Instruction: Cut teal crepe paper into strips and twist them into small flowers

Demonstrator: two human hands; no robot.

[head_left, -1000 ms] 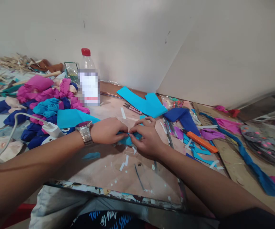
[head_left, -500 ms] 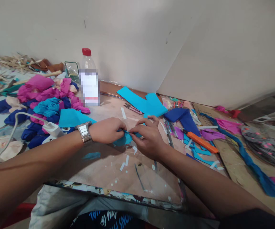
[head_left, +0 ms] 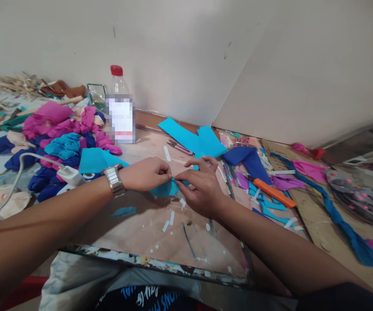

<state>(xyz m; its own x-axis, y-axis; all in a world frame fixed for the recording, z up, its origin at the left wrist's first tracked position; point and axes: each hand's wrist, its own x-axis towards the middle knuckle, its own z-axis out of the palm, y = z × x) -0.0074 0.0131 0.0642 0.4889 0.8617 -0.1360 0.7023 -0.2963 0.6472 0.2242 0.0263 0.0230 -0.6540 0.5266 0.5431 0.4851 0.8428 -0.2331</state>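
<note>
A piece of light blue crepe paper (head_left: 166, 189) is pinched between my two hands above the board. My left hand (head_left: 149, 174), with a metal watch at the wrist, grips it between thumb and curled fingers. Thumb and forefinger of my right hand (head_left: 202, 188) meet at the same edge, while the other fingers are raised and bent. Part of the paper is hidden behind both hands. Just beyond them lie larger light blue paper strips (head_left: 189, 140) and small thread snips (head_left: 180, 148) with a pink handle. A blue scrap (head_left: 124, 211) rests below my left wrist.
Rolled paper flowers (head_left: 65, 147) in pink and blue heap up at the left, with a white charger (head_left: 73, 176) and cable. A phone (head_left: 121, 121) leans on a red-capped bottle (head_left: 117, 71). An orange cutter (head_left: 272, 193) lies right among paper scraps. The board's edge (head_left: 154, 263) is near me.
My left thumb has straightened along the paper toward my right fingertips. Both hands otherwise stay nearly in place, still pinching the blue paper.
</note>
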